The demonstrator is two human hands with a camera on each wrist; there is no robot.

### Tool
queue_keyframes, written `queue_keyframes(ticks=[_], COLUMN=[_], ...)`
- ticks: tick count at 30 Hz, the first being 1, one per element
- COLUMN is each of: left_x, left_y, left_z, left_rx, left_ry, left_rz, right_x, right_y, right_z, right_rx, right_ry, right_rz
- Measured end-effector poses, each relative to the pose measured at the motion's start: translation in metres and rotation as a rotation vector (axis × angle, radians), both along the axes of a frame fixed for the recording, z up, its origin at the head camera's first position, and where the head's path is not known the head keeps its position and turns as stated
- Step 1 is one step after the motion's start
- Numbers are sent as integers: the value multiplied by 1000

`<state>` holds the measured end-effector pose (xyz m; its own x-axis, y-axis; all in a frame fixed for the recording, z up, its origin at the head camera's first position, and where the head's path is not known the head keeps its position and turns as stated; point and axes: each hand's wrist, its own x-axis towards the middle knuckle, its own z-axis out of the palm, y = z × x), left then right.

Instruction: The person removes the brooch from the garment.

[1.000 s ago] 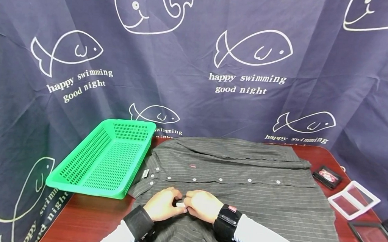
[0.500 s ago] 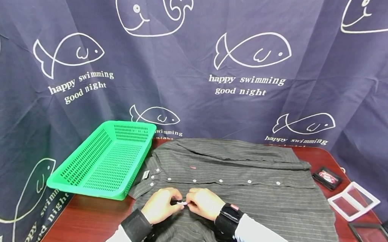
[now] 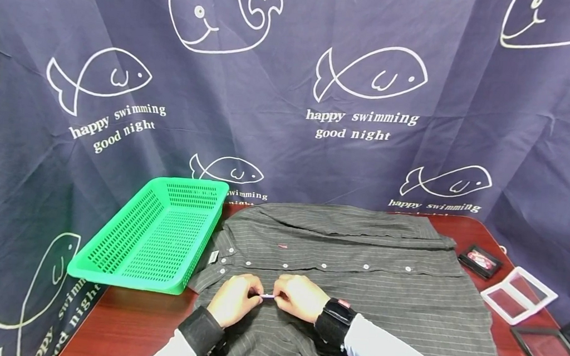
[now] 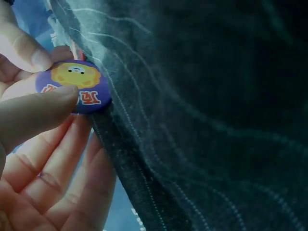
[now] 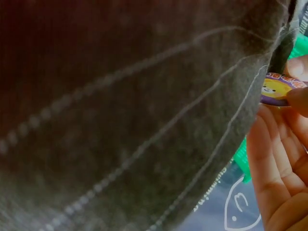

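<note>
Purple badge (image 4: 85,81), left hand (image 3: 235,301) and right hand (image 3: 301,299) fingers pinching it; wrist views alone show cartoon print (image 5: 275,89).

Bright, clear head view, dim wrist views, close shirt (image 5: 130,110) blurred

Our left hand (image 3: 236,301) and our right hand (image 3: 300,298) work near each other, palms mostly downward, and only a small gap lies between their fingertips. Each hand pinches with its thumb and bent forefinger. A black left wristband (image 3: 201,329) and a black right wristband (image 3: 335,322) sit above our pale sleeves (image 3: 397,354). Both our forearms slant inward from below, the right one visible for more length.
</note>
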<state>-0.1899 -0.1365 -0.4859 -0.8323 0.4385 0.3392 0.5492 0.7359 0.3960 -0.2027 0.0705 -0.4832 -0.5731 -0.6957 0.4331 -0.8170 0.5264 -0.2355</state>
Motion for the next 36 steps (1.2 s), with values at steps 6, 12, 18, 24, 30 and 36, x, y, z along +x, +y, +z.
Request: queue_keyframes(ticks=[6, 12, 18, 24, 30, 36], left_x=[0, -1, -2, -2, -2, 1], left_y=[-1, -1, -2, -3, -2, 0], left_z=[-1, -1, 0, 0, -2, -1], left_rx=[3, 22, 66, 82, 75, 52], left_ry=[24, 13, -47, -93, -104, -43], left_rz=[-5, -6, -1, -12, -5, 4], right_x=[1, 4, 5, 6, 4, -1], right_y=[-1, -1, -2, -3, -3, -1], right_z=[3, 5, 6, 4, 4, 5], right_rx=[-8, -14, -26, -56, -118, -138], right_ry=[-24, -51, -76, -163, -270, -346], right_rz=[-26, -58, -85, -104, -106, -92])
